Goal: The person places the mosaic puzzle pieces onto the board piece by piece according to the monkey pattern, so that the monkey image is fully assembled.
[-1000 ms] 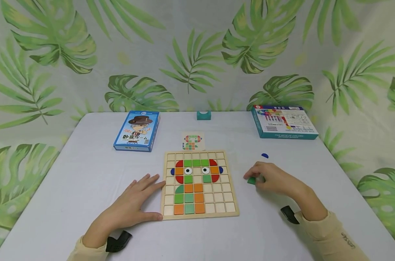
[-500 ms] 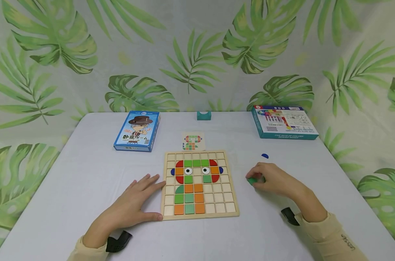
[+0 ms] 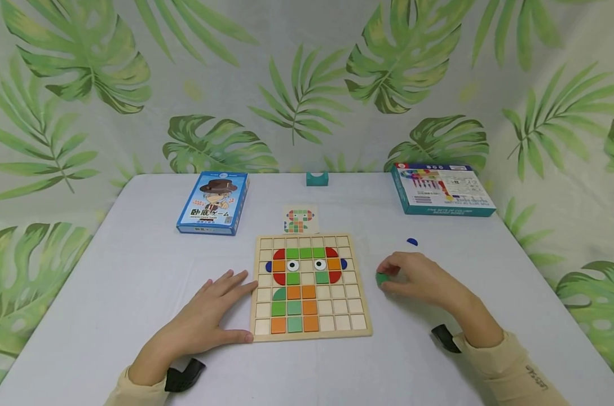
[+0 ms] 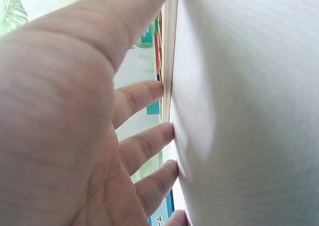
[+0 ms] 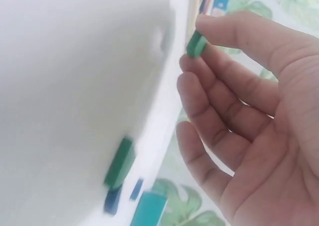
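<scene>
My left hand [image 3: 202, 313] lies at the left side of the wooden grid board [image 3: 363, 330], thumb and index fingertips on its edge. Its fingers are spread and nearly straight; in the left wrist view the fingers [image 4: 144, 143] reach to the board's rim and the cloth. Right of the board, my right hand [image 3: 420, 276] pinches a small green curved-edged tile [image 5: 196, 44] between thumb and fingertips. Another green tile [image 5: 119, 163] lies on the table below that hand, hidden in the head view. On the board, red, green, orange and blue tiles and two eye tiles form a figure.
A pattern card [image 3: 300, 220] lies just behind the board. A blue half-round tile [image 3: 412, 242] sits beyond my right hand. Further back are a blue game box [image 3: 212, 204], a small teal block [image 3: 317, 179] and a teal-edged box [image 3: 444, 190].
My right hand has lifted the green tile and shifted a little left toward the board with it. The left hand has stayed in place.
</scene>
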Available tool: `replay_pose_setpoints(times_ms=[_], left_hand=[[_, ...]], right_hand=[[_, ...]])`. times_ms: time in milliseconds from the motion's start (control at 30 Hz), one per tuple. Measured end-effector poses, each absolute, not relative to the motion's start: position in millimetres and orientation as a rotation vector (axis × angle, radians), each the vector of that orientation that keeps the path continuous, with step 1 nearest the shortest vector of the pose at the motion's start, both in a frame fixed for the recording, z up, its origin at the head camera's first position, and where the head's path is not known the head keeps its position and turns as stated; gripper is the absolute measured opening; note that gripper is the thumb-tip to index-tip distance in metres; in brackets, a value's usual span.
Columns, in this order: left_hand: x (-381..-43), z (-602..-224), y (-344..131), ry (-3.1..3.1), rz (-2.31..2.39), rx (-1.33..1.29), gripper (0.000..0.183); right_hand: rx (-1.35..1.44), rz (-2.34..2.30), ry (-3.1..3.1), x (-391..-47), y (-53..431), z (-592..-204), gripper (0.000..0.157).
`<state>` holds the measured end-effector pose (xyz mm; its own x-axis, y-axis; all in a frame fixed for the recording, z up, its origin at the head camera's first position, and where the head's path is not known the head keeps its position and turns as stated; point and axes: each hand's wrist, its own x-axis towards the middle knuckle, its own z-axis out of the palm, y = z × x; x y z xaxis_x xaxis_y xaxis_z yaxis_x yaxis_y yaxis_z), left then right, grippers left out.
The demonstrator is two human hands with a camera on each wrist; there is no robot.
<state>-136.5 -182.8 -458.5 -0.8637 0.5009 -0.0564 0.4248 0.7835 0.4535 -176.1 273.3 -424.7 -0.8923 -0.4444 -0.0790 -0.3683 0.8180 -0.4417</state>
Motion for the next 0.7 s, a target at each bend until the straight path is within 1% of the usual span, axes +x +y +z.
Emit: replay_pose_setpoints(times_ms=[500,700], left_hand=[[-137,-458,-184,2.814,0.645,0.750,0.097],[-137,-459,-184,2.811,0.649,0.744,0.097]], right_hand=[[-0.706,-0.757,2.772,-169,216,-421,0.022],[-0.744,-0.758,2.754,-164,197,-423,0.019]])
